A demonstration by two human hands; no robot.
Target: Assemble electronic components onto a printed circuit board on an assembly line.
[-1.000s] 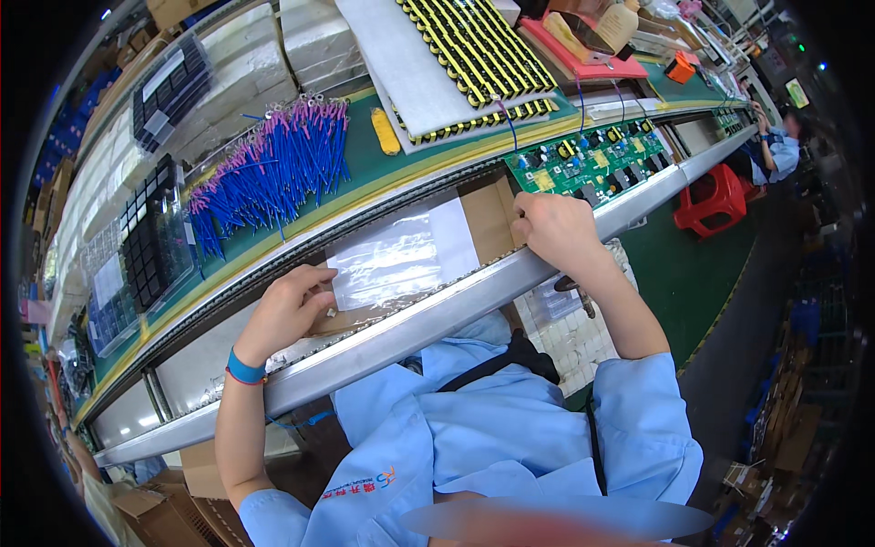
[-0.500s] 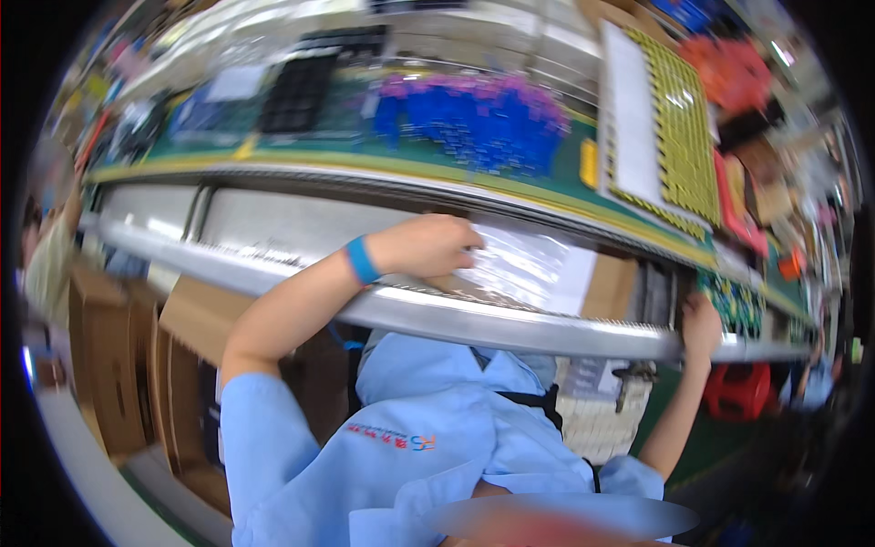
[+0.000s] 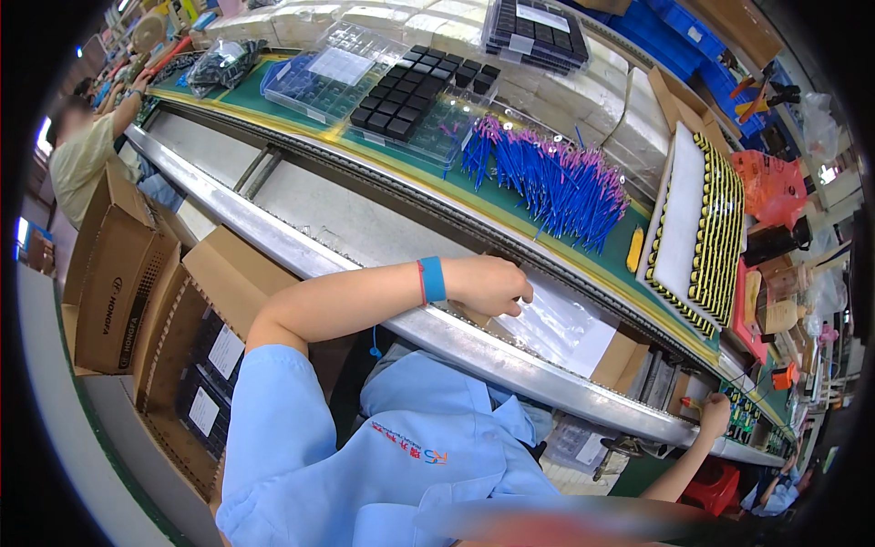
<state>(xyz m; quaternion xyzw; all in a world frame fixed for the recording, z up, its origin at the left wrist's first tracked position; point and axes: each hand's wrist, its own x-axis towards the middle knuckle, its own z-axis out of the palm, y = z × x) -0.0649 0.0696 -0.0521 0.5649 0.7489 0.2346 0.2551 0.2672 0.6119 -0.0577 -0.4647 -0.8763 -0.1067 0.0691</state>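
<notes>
Left hand [image 3: 488, 284] curled loosely, fingers [image 3: 521, 294] resting on the near edge of a clear plastic bag [image 3: 558, 321], not gripping it. Bag flat in a cardboard box [image 3: 616, 357] behind the metal rail [image 3: 383, 305] of the tabletop. Right hand [image 3: 714, 415] far right by a green circuit board [image 3: 747, 421]; grip cannot be told. Blue wires [image 3: 556, 182] well beyond.

A long green-topped table [image 3: 510, 211] runs across; on it lie a heap of blue wires [image 3: 547, 182], clear trays of black parts [image 3: 410, 96], a yellow-and-black striped tray [image 3: 697, 232], and clear plastic bags [image 3: 556, 319].
</notes>
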